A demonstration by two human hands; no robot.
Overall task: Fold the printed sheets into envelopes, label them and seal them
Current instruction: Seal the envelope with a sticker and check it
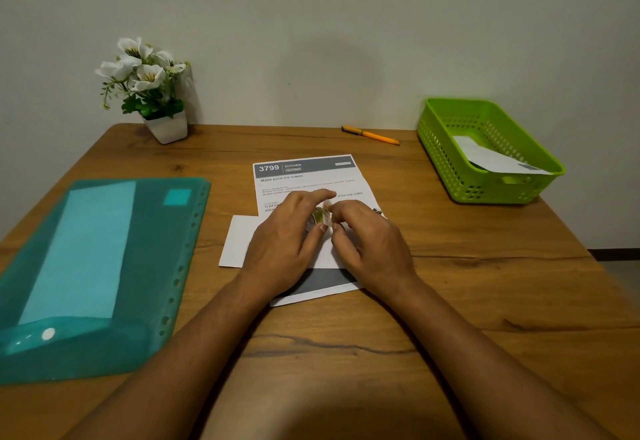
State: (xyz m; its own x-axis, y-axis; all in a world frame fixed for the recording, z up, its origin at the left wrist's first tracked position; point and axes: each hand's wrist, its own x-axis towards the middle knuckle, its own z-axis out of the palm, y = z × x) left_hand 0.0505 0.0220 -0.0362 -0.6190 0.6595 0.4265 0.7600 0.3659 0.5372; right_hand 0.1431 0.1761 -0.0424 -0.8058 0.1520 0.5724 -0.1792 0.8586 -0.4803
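Observation:
A printed sheet headed "3799 KITCHEN" lies mid-table, partly under a white envelope whose left end shows. Both hands are over the envelope. My left hand holds a small roll of tape between thumb and fingers. My right hand pinches the pale free end of the tape right beside the roll. The hands hide most of the envelope. A grey band of paper shows beneath my wrists.
A teal plastic folder with sheets inside lies at the left. A green basket at the right back holds a white envelope. An orange pen lies by the wall. A white flower pot stands back left.

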